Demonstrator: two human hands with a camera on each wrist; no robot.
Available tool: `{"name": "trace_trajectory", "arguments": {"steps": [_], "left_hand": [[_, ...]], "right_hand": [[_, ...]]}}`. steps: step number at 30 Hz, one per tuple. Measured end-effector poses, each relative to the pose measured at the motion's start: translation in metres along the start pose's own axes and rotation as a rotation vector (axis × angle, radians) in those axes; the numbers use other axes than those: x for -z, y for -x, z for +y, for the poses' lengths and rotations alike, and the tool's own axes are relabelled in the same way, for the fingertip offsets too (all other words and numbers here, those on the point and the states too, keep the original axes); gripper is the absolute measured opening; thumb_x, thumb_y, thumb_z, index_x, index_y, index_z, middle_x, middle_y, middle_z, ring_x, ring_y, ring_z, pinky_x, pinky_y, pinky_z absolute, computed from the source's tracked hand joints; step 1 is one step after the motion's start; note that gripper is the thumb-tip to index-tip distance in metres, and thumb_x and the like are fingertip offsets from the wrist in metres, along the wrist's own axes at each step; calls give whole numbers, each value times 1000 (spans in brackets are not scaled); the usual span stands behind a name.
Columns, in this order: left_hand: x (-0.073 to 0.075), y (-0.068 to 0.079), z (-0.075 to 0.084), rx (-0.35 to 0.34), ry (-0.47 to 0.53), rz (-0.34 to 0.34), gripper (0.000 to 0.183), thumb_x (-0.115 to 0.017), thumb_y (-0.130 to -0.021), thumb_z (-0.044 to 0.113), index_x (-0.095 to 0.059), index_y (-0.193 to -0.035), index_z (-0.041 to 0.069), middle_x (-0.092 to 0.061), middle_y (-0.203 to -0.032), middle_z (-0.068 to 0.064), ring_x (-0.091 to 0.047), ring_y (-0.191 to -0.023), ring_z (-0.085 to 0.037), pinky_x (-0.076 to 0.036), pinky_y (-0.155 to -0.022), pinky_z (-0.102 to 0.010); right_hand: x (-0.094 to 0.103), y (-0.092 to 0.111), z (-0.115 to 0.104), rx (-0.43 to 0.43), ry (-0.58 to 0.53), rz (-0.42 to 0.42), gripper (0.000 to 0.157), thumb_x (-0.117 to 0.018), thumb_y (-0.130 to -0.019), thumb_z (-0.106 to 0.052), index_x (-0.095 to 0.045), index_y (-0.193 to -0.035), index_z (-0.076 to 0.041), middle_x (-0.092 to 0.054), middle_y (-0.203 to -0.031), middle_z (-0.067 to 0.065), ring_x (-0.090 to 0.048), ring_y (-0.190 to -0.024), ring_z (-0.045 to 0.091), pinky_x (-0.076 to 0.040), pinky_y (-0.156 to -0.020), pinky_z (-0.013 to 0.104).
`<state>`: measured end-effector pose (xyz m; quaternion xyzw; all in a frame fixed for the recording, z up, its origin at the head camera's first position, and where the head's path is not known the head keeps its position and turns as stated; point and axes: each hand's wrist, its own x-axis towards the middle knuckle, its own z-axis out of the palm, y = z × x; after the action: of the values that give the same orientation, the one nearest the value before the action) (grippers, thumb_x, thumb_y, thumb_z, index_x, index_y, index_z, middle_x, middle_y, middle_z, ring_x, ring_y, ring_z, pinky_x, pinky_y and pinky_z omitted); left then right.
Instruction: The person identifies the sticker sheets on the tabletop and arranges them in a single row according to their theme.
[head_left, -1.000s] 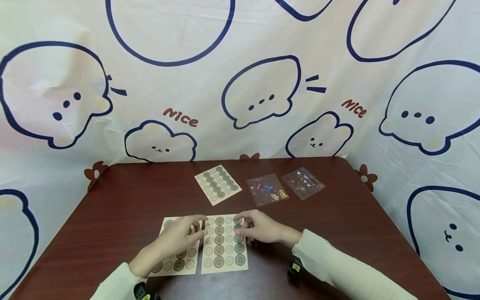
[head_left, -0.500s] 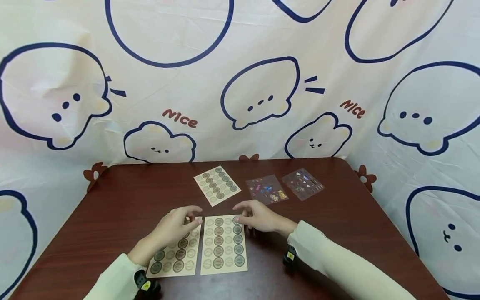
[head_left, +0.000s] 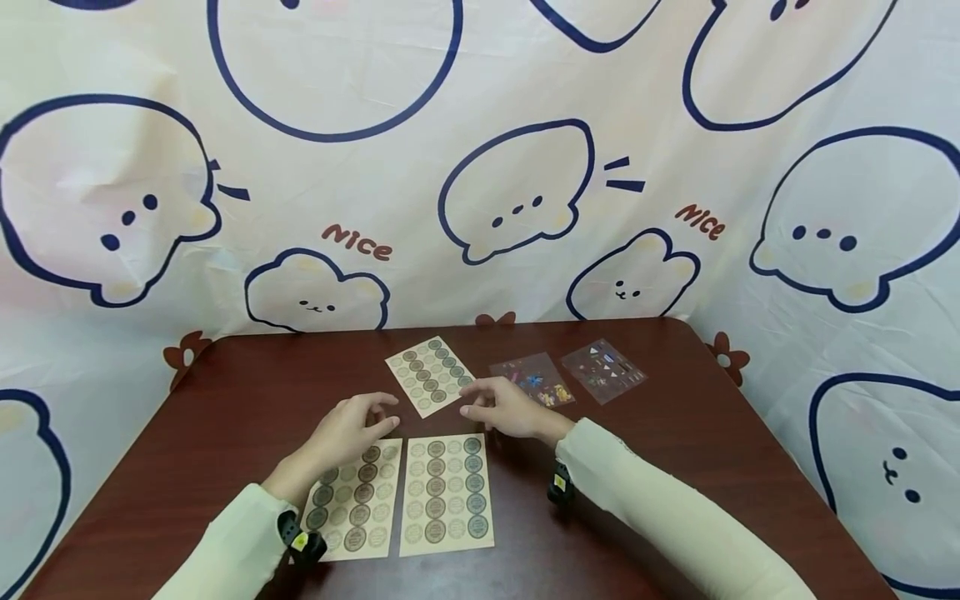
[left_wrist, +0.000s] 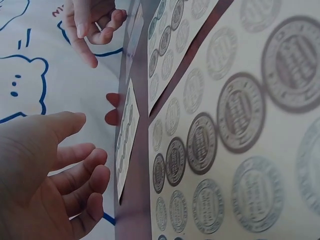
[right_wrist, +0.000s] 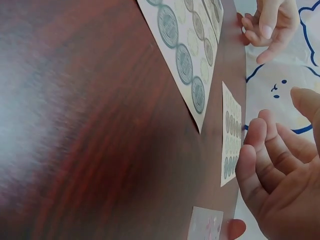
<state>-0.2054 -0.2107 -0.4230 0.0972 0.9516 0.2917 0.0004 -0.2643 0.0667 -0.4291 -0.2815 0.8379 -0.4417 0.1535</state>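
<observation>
Left grip [head_left: 337,437]: loosely parted, empty; sheet [head_left: 360,504], six o'clock. Right grip [head_left: 512,408]: likewise; we count two sheets [head_left: 447,495] [head_left: 429,377], seven and ten o'clock.

On the dark brown, wood-grained surface [head_left: 202,425], bare wood is offering wide room left of the left bare-hand grip [head_left: 348,427]. On the right, a pale fabric sleeve [head_left: 663,508] is crossing the bare wood. Between the left grip and the right bare-hand grip [head_left: 510,408], a gap is opening toward a flat cream paper sheet with round printed seals [head_left: 429,373] at the back. Two similar cream paper sheets [head_left: 447,494] are lying side by side in front, leaving a narrow strip. Two clear plastic sheets [head_left: 603,371] are lying flat beyond the right grip. A white, blue-patterned fabric backdrop [head_left: 420,200] is blocking the far edge.
</observation>
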Motion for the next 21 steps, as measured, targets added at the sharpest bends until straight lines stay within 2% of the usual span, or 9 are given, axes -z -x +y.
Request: {"name": "trace_trajectory", "arguments": {"steps": [5, 13, 17, 21], "left_hand": [[3, -6, -4, 17, -7, 6, 35, -66, -98, 22, -66, -129, 5, -67, -87, -1, -52, -69, -12, -42, -64, -30], [1, -21, -8, 1, 3, -5, 39, -65, -99, 21, -62, -133, 2, -69, -91, -6, -53, -68, -14, -43, -64, -30], [0, -27, -9, 2, 7, -19, 40, -64, -99, 21, -61, -134, 1, -70, -93, -7, -57, -72, -14, -45, -66, -31], [-1, -33, -9, 8, 10, -9, 39, -64, -99, 20, -62, -133, 1, -71, -96, -9, -59, -76, -15, -47, -68, -31]], "right_hand": [[1, -10, 2, -19, 17, 27, 42, -64, -100, -20, -60, -136, 0, -71, -92, 18, -62, -69, 26, -45, -56, 24], [4, -24, 6, -34, 57, 66, 37, -63, -99, -18, -62, -133, -1, -71, -92, 18, -57, -67, 13, -46, -59, 25], [6, -30, 7, -44, 60, 79, 37, -62, -100, -15, -62, -133, 0, -69, -93, 17, -55, -67, 12, -46, -60, 24], [8, -36, 6, -64, 80, 94, 39, -62, -100, -18, -61, -135, -1, -70, -100, 11, -57, -76, 13, -46, -64, 24]]}}
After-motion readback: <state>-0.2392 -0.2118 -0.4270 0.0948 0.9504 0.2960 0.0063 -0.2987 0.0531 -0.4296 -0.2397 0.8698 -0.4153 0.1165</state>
